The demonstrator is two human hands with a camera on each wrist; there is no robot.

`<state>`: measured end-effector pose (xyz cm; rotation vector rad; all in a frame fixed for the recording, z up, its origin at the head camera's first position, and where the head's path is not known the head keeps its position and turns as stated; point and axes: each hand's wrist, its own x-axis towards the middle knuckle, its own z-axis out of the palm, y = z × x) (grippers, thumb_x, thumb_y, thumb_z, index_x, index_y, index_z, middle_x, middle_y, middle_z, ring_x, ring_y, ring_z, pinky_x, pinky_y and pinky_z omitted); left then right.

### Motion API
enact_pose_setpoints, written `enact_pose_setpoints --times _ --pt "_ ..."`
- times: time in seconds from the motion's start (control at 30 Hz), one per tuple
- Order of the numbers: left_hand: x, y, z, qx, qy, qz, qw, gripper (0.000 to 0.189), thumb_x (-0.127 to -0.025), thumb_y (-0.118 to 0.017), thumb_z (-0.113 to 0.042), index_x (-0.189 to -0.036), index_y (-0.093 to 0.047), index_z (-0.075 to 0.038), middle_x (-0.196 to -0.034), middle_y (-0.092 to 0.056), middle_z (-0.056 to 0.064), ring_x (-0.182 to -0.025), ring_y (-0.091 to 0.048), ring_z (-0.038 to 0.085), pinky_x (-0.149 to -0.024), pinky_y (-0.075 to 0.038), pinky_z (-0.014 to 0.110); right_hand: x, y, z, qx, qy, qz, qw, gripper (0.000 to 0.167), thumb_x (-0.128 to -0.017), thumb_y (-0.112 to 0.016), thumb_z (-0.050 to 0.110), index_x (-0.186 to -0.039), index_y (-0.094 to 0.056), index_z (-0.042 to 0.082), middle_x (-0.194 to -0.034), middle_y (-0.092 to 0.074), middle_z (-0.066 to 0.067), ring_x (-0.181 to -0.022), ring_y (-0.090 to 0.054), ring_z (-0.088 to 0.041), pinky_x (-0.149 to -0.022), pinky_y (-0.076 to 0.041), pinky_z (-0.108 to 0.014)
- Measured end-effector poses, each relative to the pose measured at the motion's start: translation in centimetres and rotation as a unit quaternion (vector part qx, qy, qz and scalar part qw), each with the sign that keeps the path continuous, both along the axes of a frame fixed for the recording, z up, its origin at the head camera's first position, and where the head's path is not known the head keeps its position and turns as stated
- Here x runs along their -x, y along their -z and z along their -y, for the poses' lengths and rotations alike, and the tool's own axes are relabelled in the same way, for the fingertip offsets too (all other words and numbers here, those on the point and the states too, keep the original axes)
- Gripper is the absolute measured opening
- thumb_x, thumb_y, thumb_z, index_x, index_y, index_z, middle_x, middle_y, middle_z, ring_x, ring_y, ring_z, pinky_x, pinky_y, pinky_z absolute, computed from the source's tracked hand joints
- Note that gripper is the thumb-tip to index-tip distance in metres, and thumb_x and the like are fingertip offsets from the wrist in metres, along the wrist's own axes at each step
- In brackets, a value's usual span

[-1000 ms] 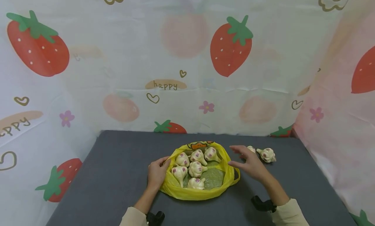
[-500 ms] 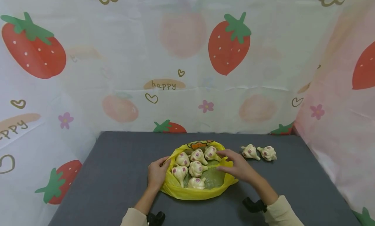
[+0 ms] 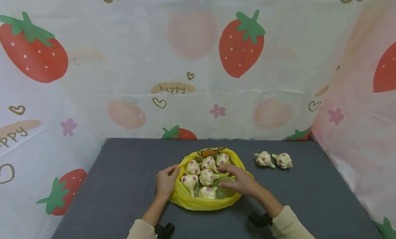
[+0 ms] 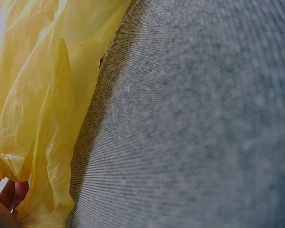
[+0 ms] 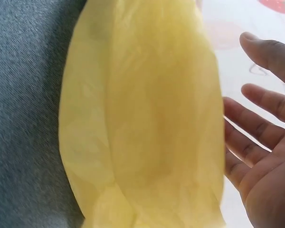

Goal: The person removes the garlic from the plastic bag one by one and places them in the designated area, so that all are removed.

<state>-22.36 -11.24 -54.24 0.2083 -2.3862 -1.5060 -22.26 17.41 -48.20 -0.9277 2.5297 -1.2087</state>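
A yellow plastic bag (image 3: 205, 205) stands on the table with its mouth spread wide, and several garlic bulbs (image 3: 206, 177) lie inside it toward the left and back. At its left rim, my left hand (image 3: 166, 183) pinches the plastic; in the left wrist view only a few fingers (image 4: 4, 209) show beside the folds. My right hand (image 3: 241, 180) reaches over the right rim into the bag's mouth. Its fingers are spread with nothing between them, as the right wrist view shows, where the bag side (image 5: 156, 118) hides part of the fingertips. The nearest bulbs are just left of these fingers.
Two more garlic bulbs, one on the left (image 3: 264, 159) and one on the right (image 3: 283, 160), lie on the grey table (image 3: 130, 170) behind and right of the bag. A strawberry-print cloth (image 3: 185, 60) rises along the table's back and sides.
My right hand has moved left and slightly down, from outside the right rim to over the bag's inside, uncovering a loose bulb on the table. The left hand stays on the rim.
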Motion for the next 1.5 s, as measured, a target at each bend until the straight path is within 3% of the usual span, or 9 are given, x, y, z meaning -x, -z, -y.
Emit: enact_pose_setpoints --times 0.53,0.77,0.93,1.13,1.5 --pt "-0.1 0.1 0.1 0.002 0.006 -0.005 1.0000 0.022 -0.092 -0.068 -0.022 -0.107 -0.077 -0.009 -0.102 -0.076 0.011 -0.086 -0.072 0.023 -0.066 -0.051 0.020 -0.4 1.4 1.5 -0.025 -0.052 0.021 0.9981 0.045 -0.094 -0.066 0.025 -0.131 -0.058 0.001 -0.126 -0.064 -0.015 -0.112 -0.060 -0.035 -0.091 -0.050 -0.048" --pt "-0.1 0.1 0.1 0.002 0.005 -0.003 1.0000 0.022 -0.092 -0.068 -0.022 -0.108 -0.077 -0.009 -0.102 -0.076 0.011 -0.087 -0.072 0.023 -0.066 -0.052 0.020 -0.6 1.7 2.0 -0.038 -0.059 0.044 0.9965 0.044 -0.093 -0.067 0.028 -0.129 -0.060 0.003 -0.125 -0.065 -0.013 -0.115 -0.060 -0.033 -0.095 -0.049 -0.047" --pt "-0.2 -0.1 0.0 0.005 0.002 -0.004 1.0000 0.022 -0.092 -0.068 -0.022 -0.107 -0.077 -0.009 -0.102 -0.076 0.011 -0.088 -0.072 0.023 -0.069 -0.052 0.022 -0.5 2.1 2.3 -0.055 -0.063 0.034 0.9959 0.040 -0.091 -0.069 0.027 -0.124 -0.064 0.005 -0.121 -0.067 -0.009 -0.115 -0.061 -0.029 -0.094 -0.051 -0.040" --pt "-0.2 -0.1 0.0 0.005 0.000 -0.004 1.0000 0.022 -0.092 -0.069 -0.022 -0.107 -0.077 -0.009 -0.102 -0.076 0.011 -0.090 -0.072 0.024 -0.070 -0.054 0.025 -0.4 2.6 2.6 -0.073 -0.071 0.041 0.9939 0.044 -0.089 -0.071 0.028 -0.127 -0.063 0.008 -0.122 -0.067 -0.006 -0.111 -0.063 -0.022 -0.089 -0.052 -0.030" --pt "-0.1 0.1 0.1 0.004 -0.002 -0.001 1.0000 0.022 -0.092 -0.068 -0.022 -0.108 -0.076 -0.008 -0.102 -0.076 0.011 -0.091 -0.072 0.024 -0.073 -0.055 0.029 -0.7 2.7 2.9 -0.102 -0.087 0.047 0.9899 0.051 -0.088 -0.074 0.027 -0.135 -0.058 0.013 -0.128 -0.064 -0.002 -0.114 -0.061 -0.014 -0.093 -0.050 -0.031"
